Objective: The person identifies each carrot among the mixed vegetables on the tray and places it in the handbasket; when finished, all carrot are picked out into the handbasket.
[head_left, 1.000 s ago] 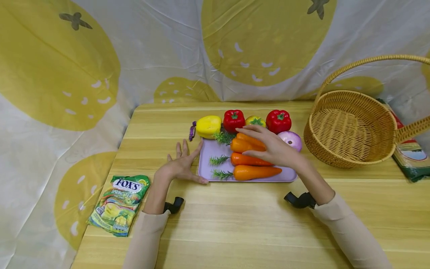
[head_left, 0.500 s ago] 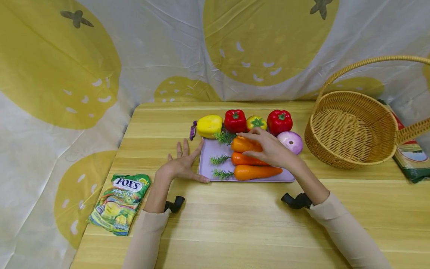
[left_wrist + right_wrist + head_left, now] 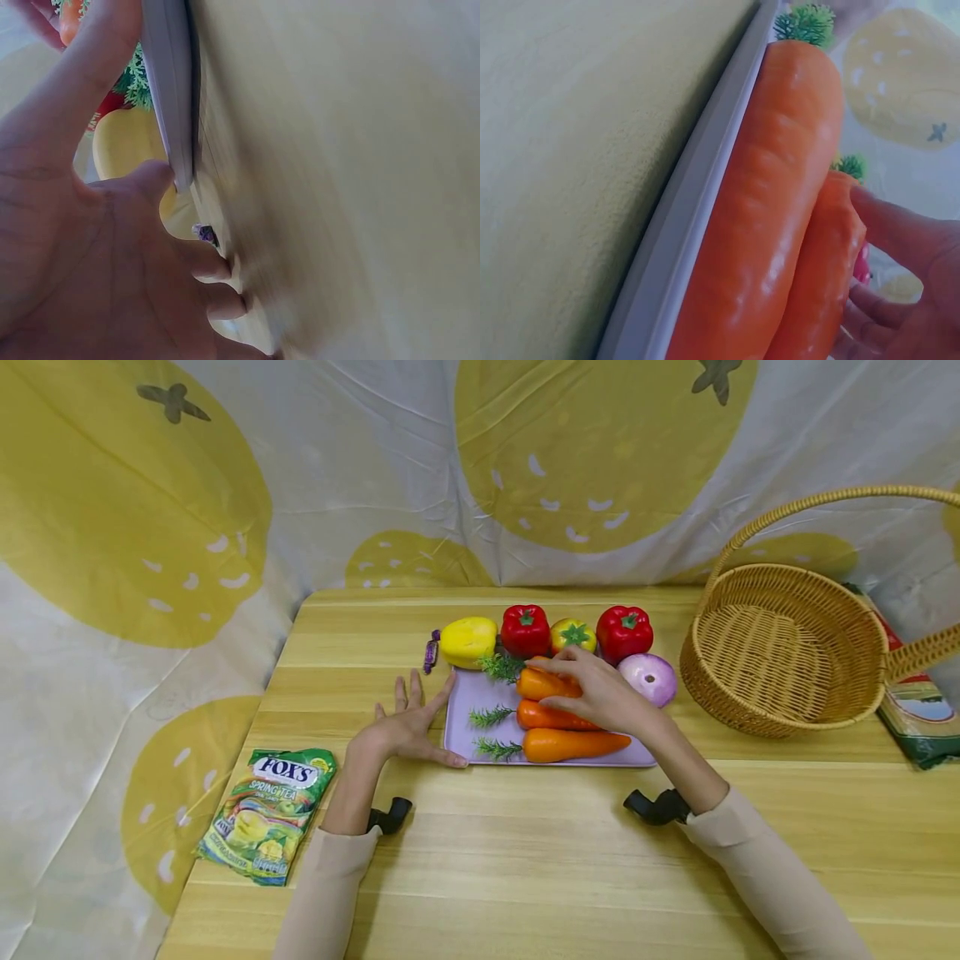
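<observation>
Orange carrots (image 3: 576,745) with green tops lie side by side on a lilac tray (image 3: 463,702). My right hand (image 3: 600,692) reaches over them, gripping a rear carrot (image 3: 546,683) between thumb and fingers. The right wrist view shows the thumb (image 3: 900,232) against a carrot; the other fingers are partly hidden behind it. With fingers spread, my left hand (image 3: 401,731) rests at the tray's left edge, thumb at the front corner and index finger at the back corner. In the left wrist view, its index fingertip (image 3: 154,176) touches the tray's side (image 3: 172,90).
Behind the tray sit a yellow fruit (image 3: 468,642), two red bell peppers (image 3: 524,628) and a smaller yellow one with green leaves (image 3: 573,635). A purple onion (image 3: 648,679), wicker basket (image 3: 783,643) and packet (image 3: 918,718) are right. Left lie a wrapped candy (image 3: 431,652) and Fox's bag (image 3: 266,818).
My right hand has closed in on the rear carrot, its fingers drawing together, and its forearm has shifted slightly left. The left hand stays in place at the tray's edge.
</observation>
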`<action>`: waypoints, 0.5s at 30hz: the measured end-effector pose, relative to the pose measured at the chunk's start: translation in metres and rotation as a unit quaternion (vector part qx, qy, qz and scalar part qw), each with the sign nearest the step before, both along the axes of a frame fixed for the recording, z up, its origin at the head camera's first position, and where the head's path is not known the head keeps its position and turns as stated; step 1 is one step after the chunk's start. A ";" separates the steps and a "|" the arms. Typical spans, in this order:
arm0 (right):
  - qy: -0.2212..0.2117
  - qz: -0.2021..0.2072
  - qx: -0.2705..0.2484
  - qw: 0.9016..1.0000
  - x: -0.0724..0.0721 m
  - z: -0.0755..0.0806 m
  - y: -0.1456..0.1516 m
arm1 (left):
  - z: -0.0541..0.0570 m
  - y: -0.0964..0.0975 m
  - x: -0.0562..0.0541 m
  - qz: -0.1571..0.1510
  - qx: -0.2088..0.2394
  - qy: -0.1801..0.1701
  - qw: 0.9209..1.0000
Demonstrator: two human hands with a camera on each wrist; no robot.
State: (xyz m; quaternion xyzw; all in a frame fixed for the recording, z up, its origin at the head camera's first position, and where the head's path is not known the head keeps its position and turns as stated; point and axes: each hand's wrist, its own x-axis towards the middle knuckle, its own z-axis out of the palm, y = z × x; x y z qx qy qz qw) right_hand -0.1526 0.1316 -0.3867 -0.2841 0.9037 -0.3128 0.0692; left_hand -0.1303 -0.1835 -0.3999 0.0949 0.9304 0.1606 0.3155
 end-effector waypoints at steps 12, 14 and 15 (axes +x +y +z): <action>0.009 -0.008 0.016 1.000 -0.002 -0.005 -0.003 | -0.001 0.000 0.000 0.001 -0.004 -0.001 1.000; 0.010 -0.010 0.016 1.000 -0.002 -0.005 -0.004 | -0.001 0.000 0.000 0.000 -0.004 0.000 1.000; 0.010 -0.010 0.017 1.000 -0.002 -0.005 -0.004 | -0.001 0.000 0.000 0.000 -0.004 0.001 1.000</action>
